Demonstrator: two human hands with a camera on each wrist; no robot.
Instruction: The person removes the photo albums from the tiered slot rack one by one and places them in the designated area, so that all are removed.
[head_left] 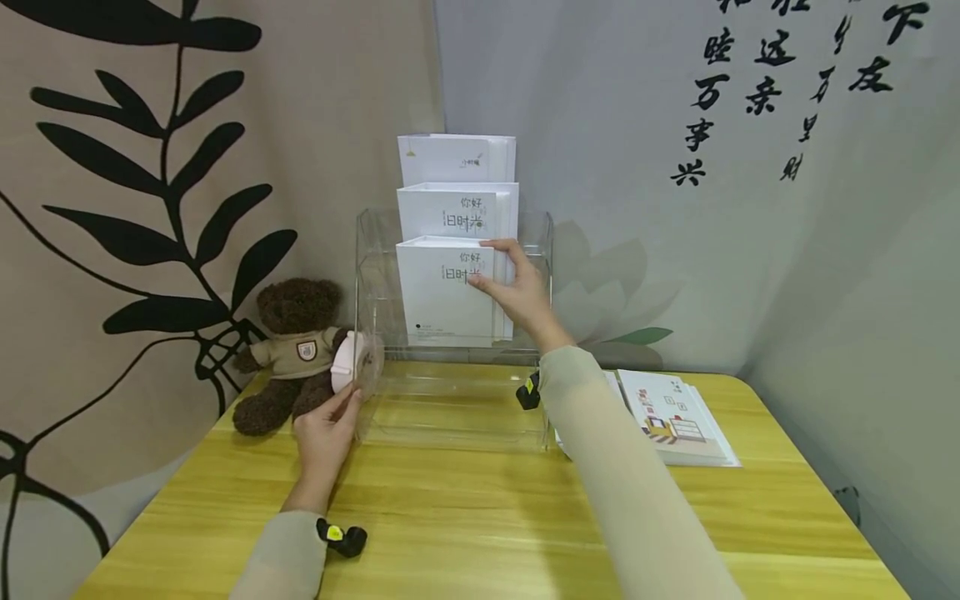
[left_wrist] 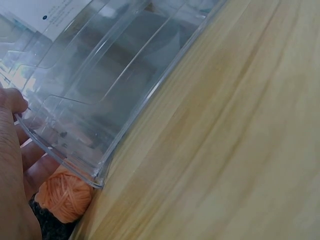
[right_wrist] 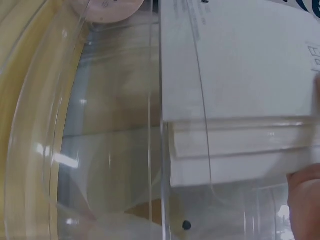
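Observation:
A clear tiered rack stands on the table, with white books in its upper tiers. The front white book bears dark Chinese lettering and stands upright. My right hand holds the front books near their upper right corner, thumb on the cover and index finger at the top edge. Their ends show as white layers in the right wrist view. My left hand grips the rack's left side; in the left wrist view the thumb and fingers lie on either side of the clear panel.
A brown teddy bear sits left of the rack, beside a pale pink round object. An orange yarn ball lies near the left hand. Illustrated booklets lie right of the rack. A fabric backdrop rises behind.

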